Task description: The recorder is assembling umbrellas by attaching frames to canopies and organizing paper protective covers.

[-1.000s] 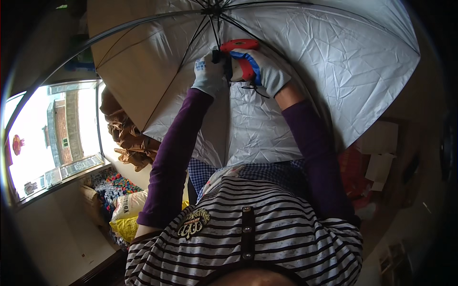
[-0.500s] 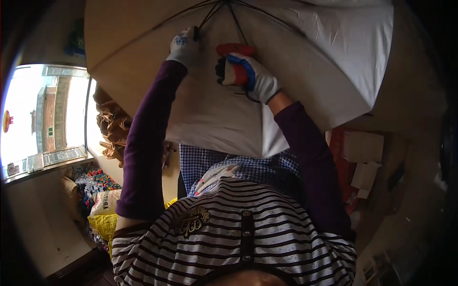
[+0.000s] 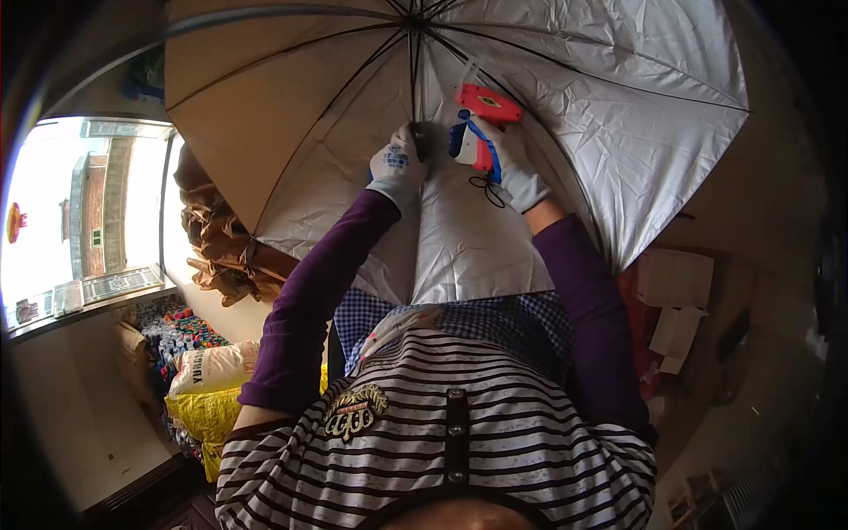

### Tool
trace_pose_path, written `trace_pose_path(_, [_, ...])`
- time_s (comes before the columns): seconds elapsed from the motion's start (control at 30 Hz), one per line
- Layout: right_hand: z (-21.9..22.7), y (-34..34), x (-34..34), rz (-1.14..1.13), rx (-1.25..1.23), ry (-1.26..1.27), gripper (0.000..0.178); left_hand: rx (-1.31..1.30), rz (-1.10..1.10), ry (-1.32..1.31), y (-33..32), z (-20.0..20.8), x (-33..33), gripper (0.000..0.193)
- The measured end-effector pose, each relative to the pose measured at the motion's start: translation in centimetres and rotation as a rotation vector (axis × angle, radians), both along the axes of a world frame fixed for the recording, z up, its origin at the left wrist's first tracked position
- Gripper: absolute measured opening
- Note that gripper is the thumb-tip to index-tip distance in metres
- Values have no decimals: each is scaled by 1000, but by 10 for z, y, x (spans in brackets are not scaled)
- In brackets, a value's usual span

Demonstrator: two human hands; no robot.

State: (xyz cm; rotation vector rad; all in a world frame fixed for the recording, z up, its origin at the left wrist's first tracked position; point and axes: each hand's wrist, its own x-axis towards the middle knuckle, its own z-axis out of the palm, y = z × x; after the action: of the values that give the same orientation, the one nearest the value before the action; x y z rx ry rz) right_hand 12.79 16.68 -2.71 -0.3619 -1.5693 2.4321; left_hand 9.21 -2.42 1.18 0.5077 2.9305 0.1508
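Observation:
An open silver-lined umbrella [image 3: 649,132] spreads in front of me, its inner side and dark ribs facing me. My left hand [image 3: 399,168], in a white glove, is closed on a dark umbrella rib below the hub [image 3: 412,24]. In my right hand [image 3: 511,163], also gloved, is a red and white tagging gun [image 3: 491,104] with blue parts and a black cord loop hanging below. The gun points up and left, a little to the right of the held rib and apart from my left hand. My left fingertips are partly hidden.
A window [image 3: 88,208] lies at the left, with crumpled brown paper [image 3: 225,238] beside it. Below are a pile of small colourful items [image 3: 181,331], a white sack [image 3: 212,367] and a yellow bag [image 3: 203,411]. White cartons [image 3: 676,278] stand at the right.
The umbrella has turned and tilted, so its hub and more ribs show. My left hand has moved right and down along it. My right hand has shifted slightly right with the tagging gun.

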Motion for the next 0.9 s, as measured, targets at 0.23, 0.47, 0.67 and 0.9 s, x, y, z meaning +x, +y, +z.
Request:
trace_pose_path(0.23, [5,-26,-9,-169,113,14,29,304,-183,-119,-4,20,-38,40])
trace_pose_path(0.47, [11,-59,-36,-194,42,-12,25,462,-51,138,15,18,-67,23])
trace_pose_path(0.67, [16,-61,-19,-77,253,-100,22,432,115,-62,18,32,-63,31])
trace_pose_path(0.9, [-15,-46,-25,39,-198,72,27,444,75,38,28,32,-59,23])
